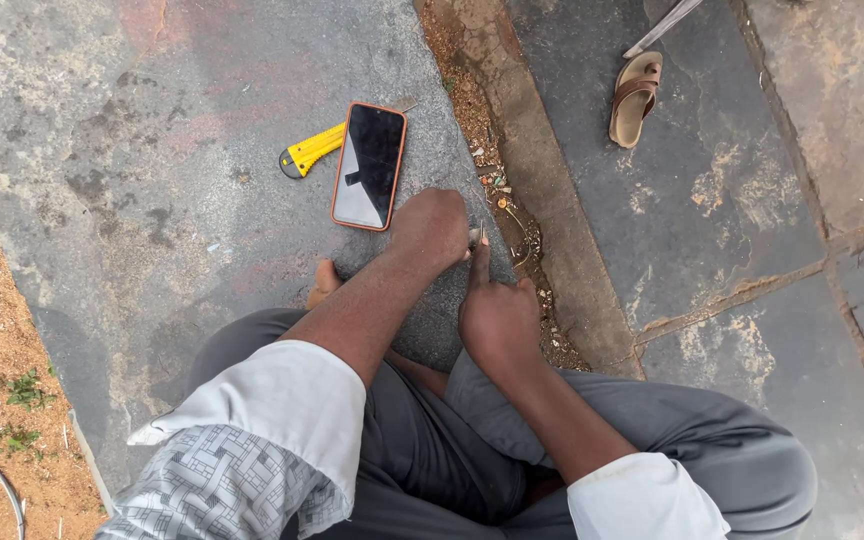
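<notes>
Gripping a small grey metal object [475,237], partly hidden, the left hand [432,226] closes in a fist just right of the orange-cased smartphone [369,166]; right hand [497,315] presses one extended finger against it. Steady bracing seems wise. Yellow utility knife [310,151] lies left of the phone.

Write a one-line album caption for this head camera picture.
Seated on a stone slab, left hand and right hand pinch a small metal piece beside a phone and yellow knife.
</notes>
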